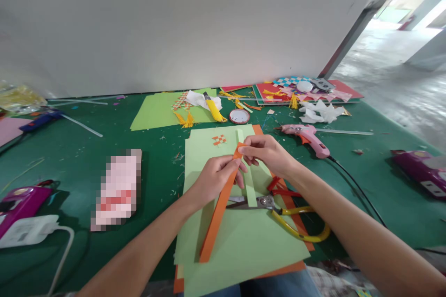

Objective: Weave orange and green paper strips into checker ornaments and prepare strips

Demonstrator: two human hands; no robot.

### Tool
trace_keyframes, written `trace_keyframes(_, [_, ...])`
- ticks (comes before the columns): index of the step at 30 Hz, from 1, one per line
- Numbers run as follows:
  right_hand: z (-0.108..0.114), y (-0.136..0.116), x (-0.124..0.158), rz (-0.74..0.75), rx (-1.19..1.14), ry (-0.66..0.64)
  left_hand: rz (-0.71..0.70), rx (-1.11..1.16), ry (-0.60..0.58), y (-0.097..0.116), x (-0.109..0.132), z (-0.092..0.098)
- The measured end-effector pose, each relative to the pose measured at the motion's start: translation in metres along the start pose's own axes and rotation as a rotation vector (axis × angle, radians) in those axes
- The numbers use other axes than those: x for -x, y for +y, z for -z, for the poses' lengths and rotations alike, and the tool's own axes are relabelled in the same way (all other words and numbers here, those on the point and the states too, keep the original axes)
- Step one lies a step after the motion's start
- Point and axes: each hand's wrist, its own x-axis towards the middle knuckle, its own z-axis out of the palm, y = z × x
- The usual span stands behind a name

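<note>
Between my two hands an orange paper strip (216, 222) slants up from the lower left. My left hand (218, 174) pinches it near its top, and my right hand (263, 152) grips its upper tip with thumb and fingers. Just behind lies a pale green paper strip (250, 185), its lower end over the blades of the scissors (267, 201), which have yellow and red handles. Everything here rests on light green paper sheets (251, 246), with orange paper (296, 222) showing beneath. A small orange-and-green woven piece (219, 139) sits above my left hand.
A pink glue gun (306, 137) with its cord lies to the right. Beyond the sheets are a yellow utility knife (214, 107), a round tin lid (239, 116) and crumpled tissue (320, 112). Purple power strips (423, 171) stand at both sides; a blurred pink object (118, 190) lies left.
</note>
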Motion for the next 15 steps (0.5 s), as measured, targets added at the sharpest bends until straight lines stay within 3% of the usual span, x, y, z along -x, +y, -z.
trace_keyframes(15, [-0.0028,0.0012,0.0006,0.010,0.007,0.038,0.009,-0.004,-0.005,-0.0005,0.0003,-0.0010])
